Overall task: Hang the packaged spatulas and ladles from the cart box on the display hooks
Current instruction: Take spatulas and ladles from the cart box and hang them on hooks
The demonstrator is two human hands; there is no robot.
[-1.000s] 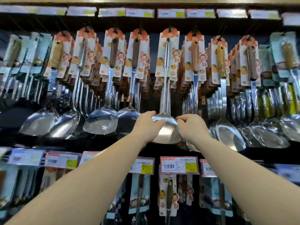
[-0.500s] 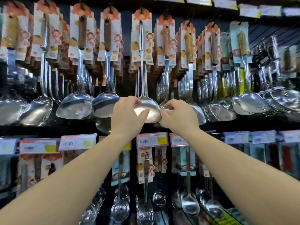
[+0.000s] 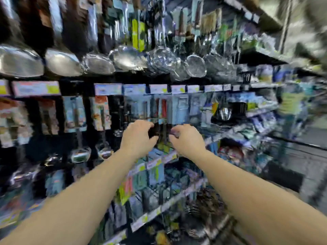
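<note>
Reaching out in front of the racks, the left hand [image 3: 137, 137] and the right hand [image 3: 185, 139] sit side by side at centre frame, fingers curled loosely inward and, as far as the blur lets me see, with nothing held. Whether anything thin is pinched at the fingertips I cannot tell. Up at twelve o'clock the packaged spatulas and ladles [image 3: 129, 58] hang in a gleaming row on the display hooks, well above both hands. Price labels [image 3: 108, 89] run along the rail at about eleven o'clock from the hands. The cart box is not in view. My read: the step now is fetching another piece. To do it well, take a package by its card, keep the hang hole clear, and slide it fully onto a hook so it hangs straight.
</note>
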